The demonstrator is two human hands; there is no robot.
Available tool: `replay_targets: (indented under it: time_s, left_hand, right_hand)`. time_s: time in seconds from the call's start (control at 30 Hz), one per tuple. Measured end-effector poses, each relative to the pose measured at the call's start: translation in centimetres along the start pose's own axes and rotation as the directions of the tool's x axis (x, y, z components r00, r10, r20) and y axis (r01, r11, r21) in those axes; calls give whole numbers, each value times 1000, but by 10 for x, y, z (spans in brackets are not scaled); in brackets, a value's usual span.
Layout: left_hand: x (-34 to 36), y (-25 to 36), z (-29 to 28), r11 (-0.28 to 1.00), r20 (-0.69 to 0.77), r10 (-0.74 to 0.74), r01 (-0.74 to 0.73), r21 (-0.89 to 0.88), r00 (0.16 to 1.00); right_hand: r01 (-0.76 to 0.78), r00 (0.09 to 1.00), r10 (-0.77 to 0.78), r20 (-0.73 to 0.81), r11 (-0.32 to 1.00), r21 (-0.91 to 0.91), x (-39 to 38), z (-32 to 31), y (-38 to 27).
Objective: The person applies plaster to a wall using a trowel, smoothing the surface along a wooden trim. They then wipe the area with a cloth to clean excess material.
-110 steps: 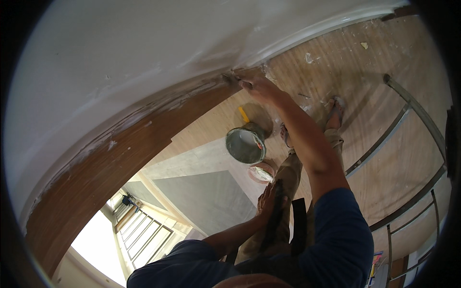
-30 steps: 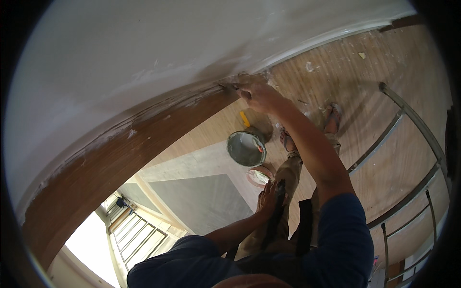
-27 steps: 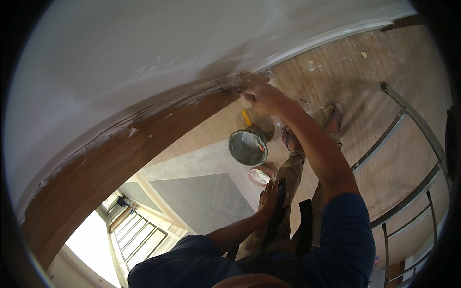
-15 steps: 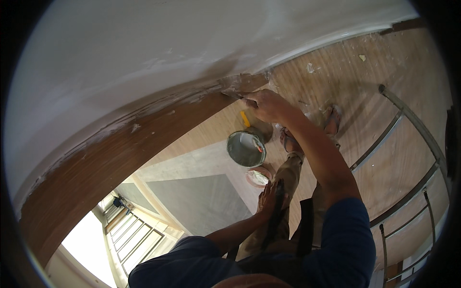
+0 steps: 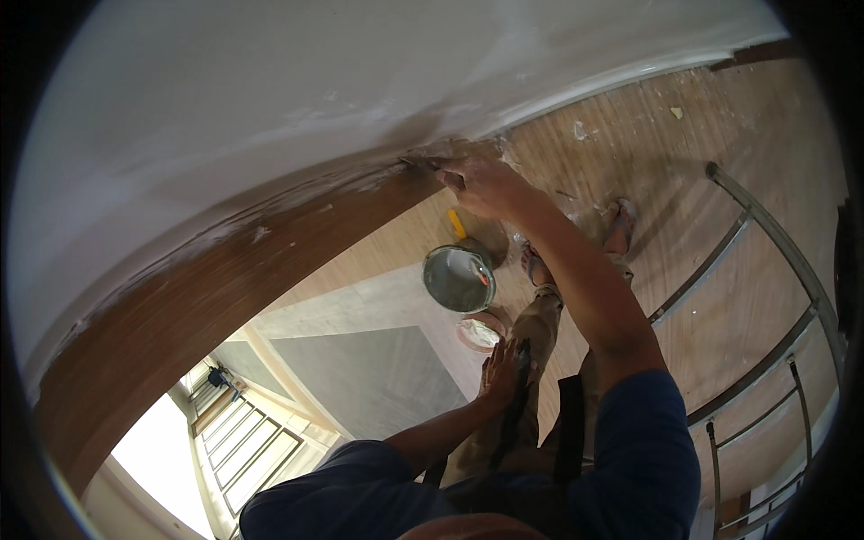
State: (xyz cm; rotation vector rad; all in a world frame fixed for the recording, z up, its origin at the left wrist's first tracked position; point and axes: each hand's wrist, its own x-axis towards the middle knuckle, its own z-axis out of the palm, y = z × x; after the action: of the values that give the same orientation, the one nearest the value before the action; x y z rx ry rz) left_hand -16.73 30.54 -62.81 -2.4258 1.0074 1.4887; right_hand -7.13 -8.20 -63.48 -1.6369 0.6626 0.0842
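My right hand [image 5: 483, 186] is closed on a thin, dark putty knife [image 5: 417, 164]. Its blade lies against the seam where the white wall [image 5: 270, 81] meets a brown wooden board [image 5: 216, 288]. White filler is smeared along that seam. Lower down, my left hand [image 5: 500, 376] rests flat on my trouser leg, fingers stretched out and holding nothing. Close by it stands a small pinkish tub [image 5: 469, 343] with white paste inside. Behind the tub is a dark bucket [image 5: 441, 286], in which a tool with an orange part leans.
A yellow-handled object [image 5: 457, 224] lies beside the bucket. Curved metal tubing [image 5: 778, 236] of a frame stands at the right. Scraps and white spots mark the wood-look floor [image 5: 666, 144] near my sandalled feet. A bright opening with a barred railing [image 5: 243, 441] shows at lower left.
My right hand has slid the putty knife slightly left and up along the seam. The left hand stays on my leg.
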Motion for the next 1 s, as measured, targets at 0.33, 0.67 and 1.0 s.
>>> replay_targets:
  time_s: [0.33,0.67,1.0]
  left_hand:
    - [4,-24,24,998,-33,50,-49,26,998]
    - [-4,-20,20,998,13,10,-9,-69,1000]
    - [-35,-19,2,997,51,-28,31,-68,998]
  right_hand:
    - [-2,1000,1,-20,1000,-14,2,1,-4]
    - [46,998,-49,-37,996,-83,0,10,-3]
    - [111,985,-122,-124,990,-92,-3,29,10]
